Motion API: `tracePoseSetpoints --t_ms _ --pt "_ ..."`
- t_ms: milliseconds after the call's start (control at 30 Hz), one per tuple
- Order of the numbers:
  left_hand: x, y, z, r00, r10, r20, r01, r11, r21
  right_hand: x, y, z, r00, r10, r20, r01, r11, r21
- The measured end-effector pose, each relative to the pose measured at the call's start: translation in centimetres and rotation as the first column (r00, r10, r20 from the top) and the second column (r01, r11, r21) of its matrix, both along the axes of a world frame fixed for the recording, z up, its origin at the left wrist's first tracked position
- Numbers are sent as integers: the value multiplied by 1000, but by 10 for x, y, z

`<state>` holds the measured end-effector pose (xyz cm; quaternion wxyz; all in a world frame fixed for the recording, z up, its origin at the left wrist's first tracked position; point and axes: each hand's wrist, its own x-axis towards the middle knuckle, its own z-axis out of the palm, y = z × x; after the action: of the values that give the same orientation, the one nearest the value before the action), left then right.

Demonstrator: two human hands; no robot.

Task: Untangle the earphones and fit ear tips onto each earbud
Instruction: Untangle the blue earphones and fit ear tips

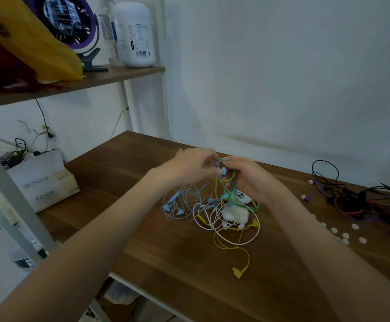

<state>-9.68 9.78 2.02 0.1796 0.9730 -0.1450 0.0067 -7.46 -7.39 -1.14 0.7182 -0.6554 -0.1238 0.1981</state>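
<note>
White bottle (136, 33) and clip fan (68, 22) stand on shelf (119, 74).

Desk layout, cable heap in the middle

The tangle of pastel blue, green, yellow and white earphone cables (212, 210) sits mid-desk on the brown wooden desk top (166, 263), with its yellow L-shaped plug (238, 273) trailing toward the near edge. The right hand (247, 180) grips strands lifted just above the heap. The left hand (189, 166) is right beside it, too blurred to tell if it's got any. Well off to the right is a second tangle of black, red and purple earphones (363, 203), with small white rubber ear tips (345, 235) scattered in front of it. A white soft tissue pack (43, 184) is at the desk's left end. Above it, the brown wooden upper shelf (119, 75) carries a white plastic bottle (136, 36), a purple clip-on fan (73, 26) to its left, and a yellow plastic bag (38, 47) furthest left.
</note>
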Motion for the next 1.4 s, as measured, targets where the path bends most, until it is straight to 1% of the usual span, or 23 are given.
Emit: tracePoseSetpoints --t_ms 33,67,100,133,167,233,300,367,533,633,733,800,1000,1033,1133,1200,1300,1400 --pt "1 -1 -5 1000 -13 -2 13 998 -64 -1 -1 0 999 33 10 -33 999 32" --pt "2 -2 -8 999 -15 49 20 996 -90 -2 -3 1 998 62 30 -63 997 48" --pt "2 -2 -10 994 -13 105 22 996 -89 -2 -4 0 995 88 55 -90 995 36" --pt "2 -1 -12 991 -16 131 28 996 -89 -3 -6 -1 992 102 80 -102 995 4" --pt "0 0 -12 992 -21 125 34 994 -102 -2 -9 -2 990 98 101 -94 995 -39" --pt "-3 1 -12 993 -22 116 39 989 -141 0 -11 -5 993 28 114 -17 996 -91" --pt "-5 3 -12 991 6 135 18 985 -172 4 -14 -7 992 -87 92 94 993 -75" --pt "-4 6 -14 990 39 132 -12 979 -203 7 -17 -8 987 -139 83 145 988 -61" --pt "-3 8 -13 993 71 91 -43 958 -284 4 -20 -8 991 -100 85 108 989 -97" --pt "-3 9 -12 998 53 18 -44 942 -332 3 -20 -7 993 -77 90 85 992 -91" --pt "-4 11 -11 996 21 -88 -62 869 -490 3 -20 -8 992 -98 79 102 993 -52" --pt "-6 12 -9 993 4 -122 -69 843 -534 3 -19 -7 991 -121 66 123 992 -26" --pt "-9 14 -7 980 -69 -185 -47 829 -557 2 -19 -8 988 -138 64 138 990 -5" --pt "-10 13 -7 981 -73 -181 -39 838 -545 3 -19 -8 986 -153 64 153 988 -3" --pt "-9 11 -8 990 -89 -110 41 926 -376 5 -19 -8 976 -210 56 211 978 2" --pt "-9 10 -9 987 -116 -108 79 952 -297 6 -20 -7 976 -215 36 214 976 41" --pt "-8 10 -8 982 -97 -160 55 967 -249 5 -24 -6 978 -210 13 209 977 52" --pt "-8 9 -8 983 -90 -160 47 966 -254 3 -25 -6 977 -207 43 208 978 -14"
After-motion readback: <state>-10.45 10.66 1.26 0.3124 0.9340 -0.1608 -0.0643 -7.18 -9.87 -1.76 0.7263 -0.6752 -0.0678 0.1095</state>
